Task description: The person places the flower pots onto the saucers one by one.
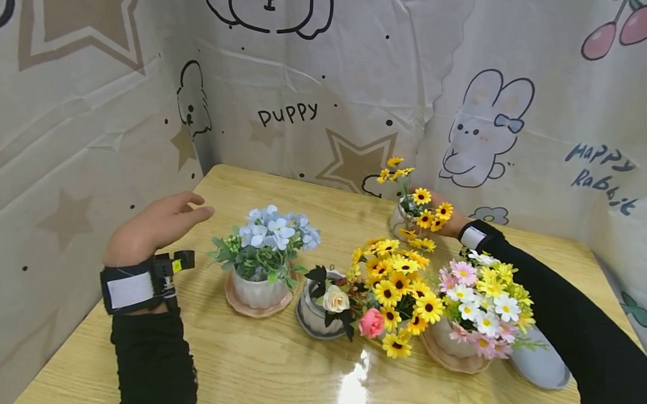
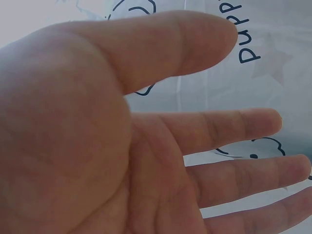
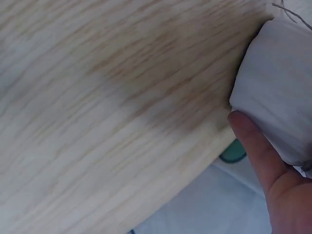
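Observation:
My right hand (image 1: pixel 452 222) holds a small whitish flower pot (image 1: pixel 398 223) with sparse yellow sunflowers (image 1: pixel 421 197) at the back of the table. Flowers and pot hide most of its fingers in the head view. In the right wrist view, the thumb (image 3: pixel 258 151) lies against the pale pot wall (image 3: pixel 278 83). My left hand (image 1: pixel 154 225) is in the air over the table's left side, fingers extended and holding nothing. Nearest to it is a pot of blue hydrangeas (image 1: pixel 274 231), standing on a pink saucer (image 1: pixel 257 310).
Along the middle stand a grey pot with a white rose (image 1: pixel 336 299) and pink rose (image 1: pixel 371 322), a fuller bunch of sunflowers (image 1: pixel 398 284), and a pot of pink, white and yellow daisies (image 1: pixel 486 308). A grey saucer (image 1: pixel 542 363) lies right. Printed curtains (image 1: pixel 308 73) enclose the wooden table (image 1: pixel 248 375).

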`<control>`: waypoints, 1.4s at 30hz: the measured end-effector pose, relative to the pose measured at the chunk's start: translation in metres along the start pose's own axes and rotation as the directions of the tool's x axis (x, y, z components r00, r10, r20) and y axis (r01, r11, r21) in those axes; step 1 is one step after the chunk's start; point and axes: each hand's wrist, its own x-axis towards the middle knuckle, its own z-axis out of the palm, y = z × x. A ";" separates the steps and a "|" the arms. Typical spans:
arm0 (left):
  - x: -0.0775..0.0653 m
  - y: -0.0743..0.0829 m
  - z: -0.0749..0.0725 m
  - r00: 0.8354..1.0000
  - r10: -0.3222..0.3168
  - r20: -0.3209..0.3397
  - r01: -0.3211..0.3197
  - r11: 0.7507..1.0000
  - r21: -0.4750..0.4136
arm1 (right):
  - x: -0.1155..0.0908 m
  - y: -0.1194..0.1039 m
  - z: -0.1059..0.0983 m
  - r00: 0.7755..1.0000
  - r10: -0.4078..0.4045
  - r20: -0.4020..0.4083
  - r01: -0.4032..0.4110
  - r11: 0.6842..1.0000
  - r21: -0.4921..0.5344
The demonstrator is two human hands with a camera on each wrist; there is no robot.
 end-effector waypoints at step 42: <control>0.014 0.006 0.000 0.994 0.039 0.101 -0.040 0.999 0.016 | -0.173 -0.013 -0.093 0.959 0.219 -0.183 -0.235 0.969 -0.077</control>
